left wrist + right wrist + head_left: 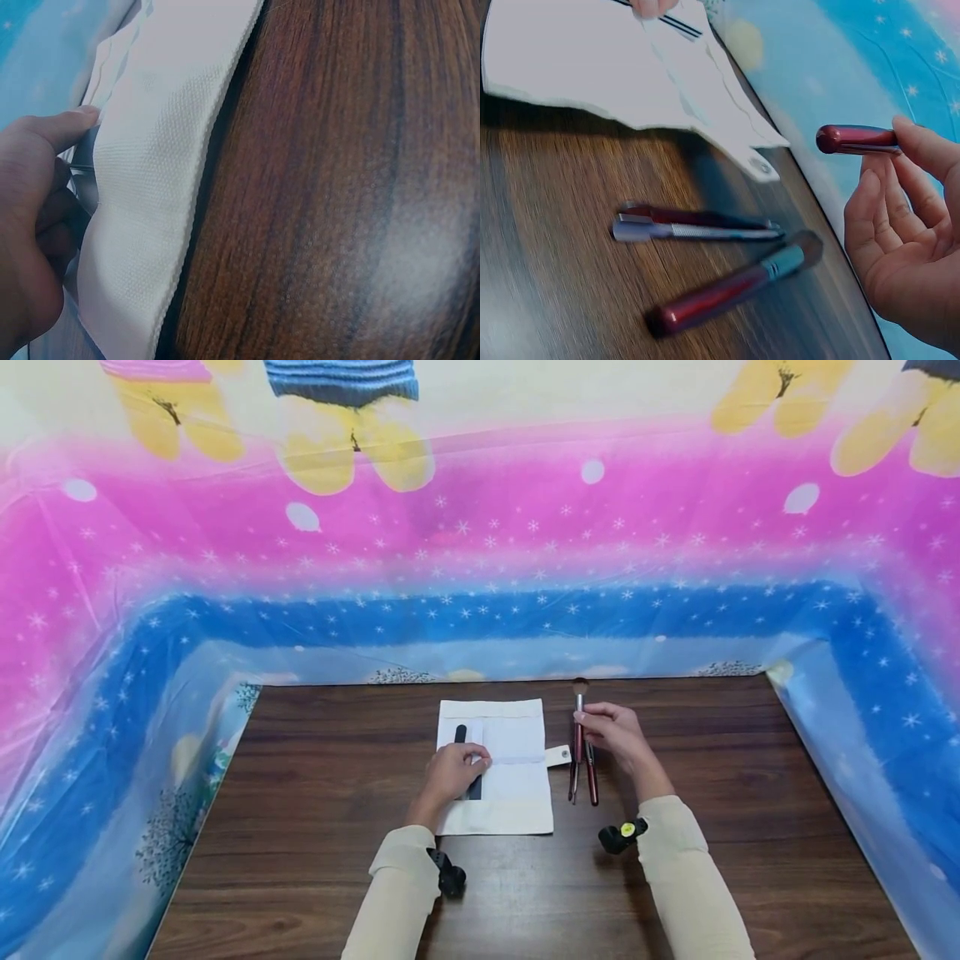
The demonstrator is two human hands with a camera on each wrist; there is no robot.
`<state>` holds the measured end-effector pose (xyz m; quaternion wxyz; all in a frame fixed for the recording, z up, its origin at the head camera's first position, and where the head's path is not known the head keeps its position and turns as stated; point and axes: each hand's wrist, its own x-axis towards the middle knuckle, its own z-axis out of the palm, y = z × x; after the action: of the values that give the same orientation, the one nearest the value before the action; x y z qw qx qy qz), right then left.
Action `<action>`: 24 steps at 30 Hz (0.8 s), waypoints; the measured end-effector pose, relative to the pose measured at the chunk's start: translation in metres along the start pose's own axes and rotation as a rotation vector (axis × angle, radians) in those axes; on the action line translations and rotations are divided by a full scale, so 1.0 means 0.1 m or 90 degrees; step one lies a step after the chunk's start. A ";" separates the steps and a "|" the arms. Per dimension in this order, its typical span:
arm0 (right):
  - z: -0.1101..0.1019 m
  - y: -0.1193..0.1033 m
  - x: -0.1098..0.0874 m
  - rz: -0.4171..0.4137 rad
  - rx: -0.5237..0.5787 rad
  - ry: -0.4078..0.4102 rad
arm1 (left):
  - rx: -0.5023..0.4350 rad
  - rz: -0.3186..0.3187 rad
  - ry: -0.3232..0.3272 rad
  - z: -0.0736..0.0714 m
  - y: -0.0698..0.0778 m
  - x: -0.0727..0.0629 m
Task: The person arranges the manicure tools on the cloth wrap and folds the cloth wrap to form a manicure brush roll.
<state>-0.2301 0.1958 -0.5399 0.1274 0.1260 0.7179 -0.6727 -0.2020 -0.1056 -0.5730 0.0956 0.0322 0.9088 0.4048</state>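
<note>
My left hand [455, 770] is over a white cloth pouch [517, 781] that lies unfolded on the table. Its thumb and curled fingers pinch a flat black stick [461, 733], partly hidden by the hand; in the left wrist view its dark end [88, 176] meets the pouch's front pocket. To the right, my right hand [617, 733] pinches an upright makeup brush [578, 702] with a dark red handle and bristles at the top. Below that hand, another red-handled brush [720, 300] lies beside slim dark-red and silver tools [697, 225].
A snap tab [558, 755] sticks out from the pouch's right side toward the brushes. The dark wooden table [300, 860] ends at a printed cloth backdrop [480, 610] behind and on both sides. Each wrist carries a small black camera [450, 875].
</note>
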 end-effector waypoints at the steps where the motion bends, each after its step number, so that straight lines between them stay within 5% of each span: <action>1: 0.02 0.00 0.01 -0.004 0.003 -0.003 | 0.000 -0.001 0.000 0.00 0.00 0.00; 24: 0.62 -0.06 0.10 -0.015 0.065 -0.059 | 0.014 0.002 0.005 0.00 0.00 0.00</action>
<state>-0.2412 0.1333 -0.5415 0.1460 0.0929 0.6775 -0.7149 -0.2022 -0.1054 -0.5727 0.0908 0.0333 0.9134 0.3953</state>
